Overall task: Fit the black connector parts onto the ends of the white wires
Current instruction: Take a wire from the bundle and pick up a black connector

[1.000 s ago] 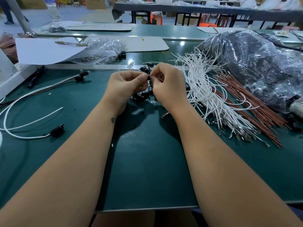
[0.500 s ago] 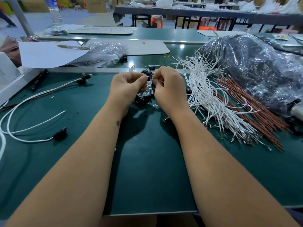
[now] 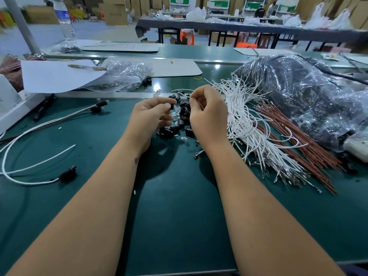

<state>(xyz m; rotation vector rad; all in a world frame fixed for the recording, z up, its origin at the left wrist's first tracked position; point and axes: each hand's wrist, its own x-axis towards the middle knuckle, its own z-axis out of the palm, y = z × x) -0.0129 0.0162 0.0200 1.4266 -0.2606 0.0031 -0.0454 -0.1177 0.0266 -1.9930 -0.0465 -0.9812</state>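
Your left hand [image 3: 151,114] is pinching a small black connector part [image 3: 171,106] between thumb and forefinger, the grip clamped on it just above the loose heap of black connectors [image 3: 182,120] lying on the green counter [image 3: 179,206]. The part is too small to tell its long axis. Your right hand [image 3: 208,116] is curling its fingers, thumb and forefinger drawn together at the tip near [image 3: 191,97]; whether they are clamping a wire end there cannot be told. The two hands are sitting close, not touching. Just right of your right hand the bundle of white wires [image 3: 251,124] is lying on the counter, its long axis running from far-left to near-right, metal terminals pointing toward you. Beside it the brown wires [image 3: 294,140] are lying along the same line. At the left, a finished white wire with a black connector [image 3: 68,174] is curving across the counter.
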